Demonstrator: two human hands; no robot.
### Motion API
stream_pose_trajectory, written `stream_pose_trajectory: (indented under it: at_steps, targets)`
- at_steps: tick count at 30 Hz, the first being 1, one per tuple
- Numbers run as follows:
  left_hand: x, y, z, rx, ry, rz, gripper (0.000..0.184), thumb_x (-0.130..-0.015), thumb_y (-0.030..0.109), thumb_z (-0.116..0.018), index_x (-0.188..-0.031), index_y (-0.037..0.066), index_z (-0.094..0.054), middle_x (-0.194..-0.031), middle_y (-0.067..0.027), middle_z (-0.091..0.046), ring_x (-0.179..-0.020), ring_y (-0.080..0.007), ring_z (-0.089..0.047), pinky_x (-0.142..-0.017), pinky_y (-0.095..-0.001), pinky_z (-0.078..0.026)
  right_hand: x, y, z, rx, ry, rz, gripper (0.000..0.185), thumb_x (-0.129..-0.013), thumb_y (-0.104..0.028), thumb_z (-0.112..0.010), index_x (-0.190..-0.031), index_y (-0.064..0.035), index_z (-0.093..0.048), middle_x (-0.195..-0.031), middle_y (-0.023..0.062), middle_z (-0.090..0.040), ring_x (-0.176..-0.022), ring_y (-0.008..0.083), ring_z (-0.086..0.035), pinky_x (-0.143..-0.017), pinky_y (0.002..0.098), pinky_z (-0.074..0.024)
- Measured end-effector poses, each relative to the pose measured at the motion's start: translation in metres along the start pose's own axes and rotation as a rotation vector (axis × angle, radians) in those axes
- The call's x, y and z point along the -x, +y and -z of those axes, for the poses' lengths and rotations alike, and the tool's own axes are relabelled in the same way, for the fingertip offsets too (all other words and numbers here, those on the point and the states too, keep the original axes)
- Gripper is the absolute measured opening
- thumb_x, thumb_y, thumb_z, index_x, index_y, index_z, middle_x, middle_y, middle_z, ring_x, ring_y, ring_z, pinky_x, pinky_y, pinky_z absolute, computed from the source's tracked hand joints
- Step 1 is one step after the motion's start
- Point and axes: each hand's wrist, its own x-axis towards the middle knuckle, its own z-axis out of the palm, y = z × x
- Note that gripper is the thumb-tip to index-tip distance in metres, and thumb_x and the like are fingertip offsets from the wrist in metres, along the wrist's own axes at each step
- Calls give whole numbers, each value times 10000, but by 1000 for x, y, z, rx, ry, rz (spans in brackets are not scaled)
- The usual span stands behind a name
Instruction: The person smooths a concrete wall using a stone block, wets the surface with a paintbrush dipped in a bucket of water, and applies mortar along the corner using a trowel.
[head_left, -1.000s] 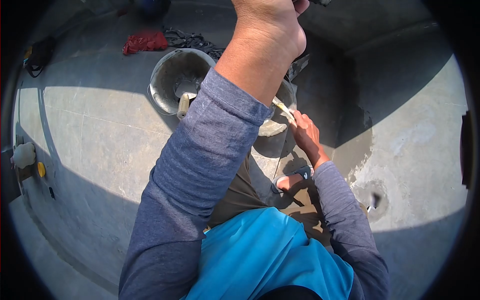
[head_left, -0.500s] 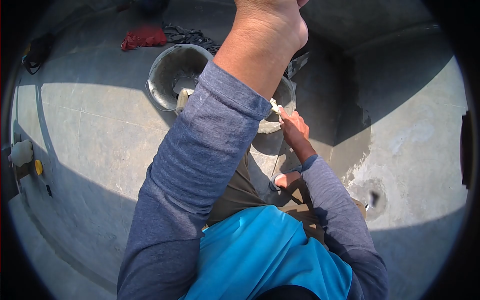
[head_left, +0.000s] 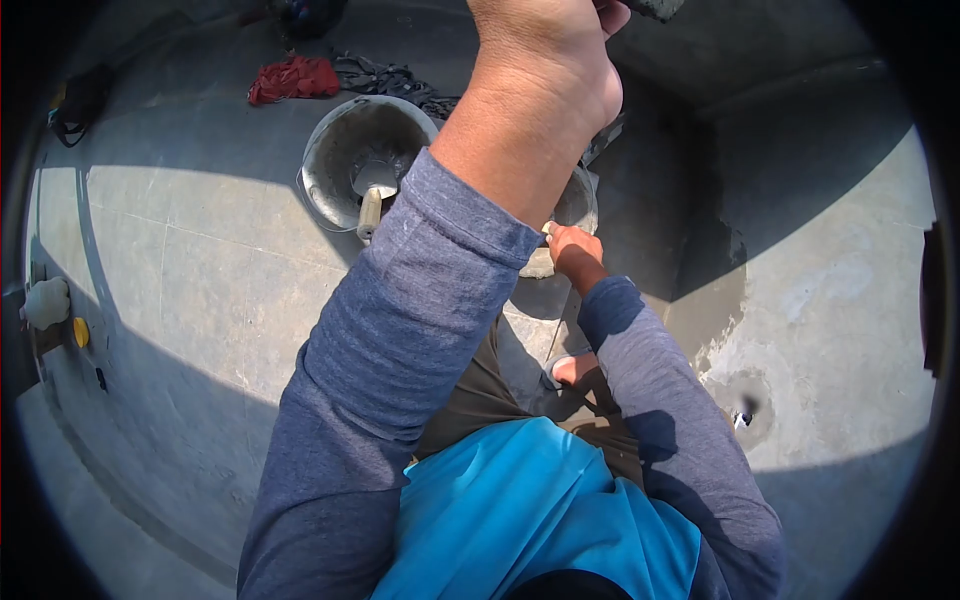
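Note:
My left hand (head_left: 560, 45) is raised at the top edge, its wrist bent and most of its fingers cut off by the frame. The visible fingertips are curled in, beside a dark grey, rough-edged thing (head_left: 658, 8) that I can only partly see. Lower down, my right hand (head_left: 577, 250) is closed round a pale-handled tool (head_left: 548, 229) at the near rim of the right bucket (head_left: 582, 205). My left forearm hides most of that tool and part of the bucket. A second bucket (head_left: 325, 165), smeared with grey mortar, holds a trowel with a worn handle (head_left: 370, 212).
Red cloth (head_left: 293, 80) and dark cloth (head_left: 385, 75) lie behind the buckets. A black bag (head_left: 82, 105) is far left, with a whitish lump (head_left: 45, 303) and a yellow item (head_left: 81, 332) nearer. A wet-edged hole (head_left: 745, 412) is in the concrete floor at right.
My left hand has come slightly lower in view, bringing the dark grey edge into sight. My right hand has turned and shifted slightly left, staying closed at the bucket.

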Motion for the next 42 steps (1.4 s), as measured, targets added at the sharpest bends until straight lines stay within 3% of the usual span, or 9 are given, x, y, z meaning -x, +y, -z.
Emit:
stream_pose_trajectory:
  at_steps: [3,6,10,16,22,24,30,36,42]
  targets:
    - [-3,18,-6,3,68,85,495,-915,566,-486,-1161,137,-505,-1103,-55,-576,-976,-176,-503,-901,-360,-370,26,10,35,-320,95,-74,402,-1003,-380,-391,-1113,-98,-655,-1084,144,-698,-1072,337,-638,-889,446,-489]
    - [1,0,14,1,5,-20,483,-914,562,-487,-1163,148,-504,-1078,-54,-579,-953,-173,-512,-895,-352,-373,1,52,4,-848,-14,0,483,-1000,-450,-418,-989,-9,-615,-819,122,-694,-591,215,-588,-550,362,-460]
    - [-3,-6,22,148,-283,-81,502,-913,570,-484,-1171,139,-504,-1077,-44,-566,-983,-173,-495,-891,-349,-374,18,41,13,-1142,-170,-254,451,-1012,-436,-429,-958,-21,-596,-744,53,-628,-489,103,-436,-432,264,-352]
    - [7,-4,4,9,-24,-4,542,-906,587,-489,-1183,122,-507,-1092,-61,-553,-983,-184,-484,-914,-355,-367,-3,-1,-2,-1593,-245,-453,350,-1028,-367,-416,-1021,-42,-545,-784,32,-604,-493,92,-438,-402,253,-337]
    - [0,-1,2,-7,-12,-9,569,-896,599,-501,-1184,108,-504,-1102,-68,-549,-1005,-193,-484,-938,-364,-360,-46,-7,-45,-1363,-287,-569,363,-1010,-322,-415,-873,-21,-566,-667,64,-553,-463,148,-462,-394,326,-373]
    - [1,0,-2,5,30,-15,544,-907,583,-496,-1182,114,-502,-1109,-70,-552,-1010,-195,-492,-933,-365,-365,-69,0,-61,-756,-276,-251,410,-1010,-332,-412,-801,-17,-567,-635,84,-567,-454,159,-491,-391,326,-374]
    - [-15,-10,32,212,-318,-52,493,-928,562,-477,-1152,124,-501,-1083,-66,-565,-996,-191,-507,-912,-371,-379,3,12,4,-1124,-169,-399,334,-988,-310,-473,-887,-16,-597,-687,68,-617,-486,159,-531,-410,341,-396]
    - [-4,12,1,74,-78,53,501,-910,581,-490,-1141,136,-508,-1045,-49,-560,-945,-179,-498,-880,-354,-381,74,24,14,-685,552,28,232,-932,-230,-474,-1013,-23,-542,-879,243,-669,-863,435,-643,-774,480,-489]
    - [-19,2,32,147,-201,61,504,-901,583,-510,-1142,141,-511,-1055,-50,-549,-942,-188,-499,-877,-353,-383,75,38,-13,-570,295,-56,278,-897,-252,-477,-1044,-26,-545,-997,253,-665,-973,460,-614,-834,527,-466]
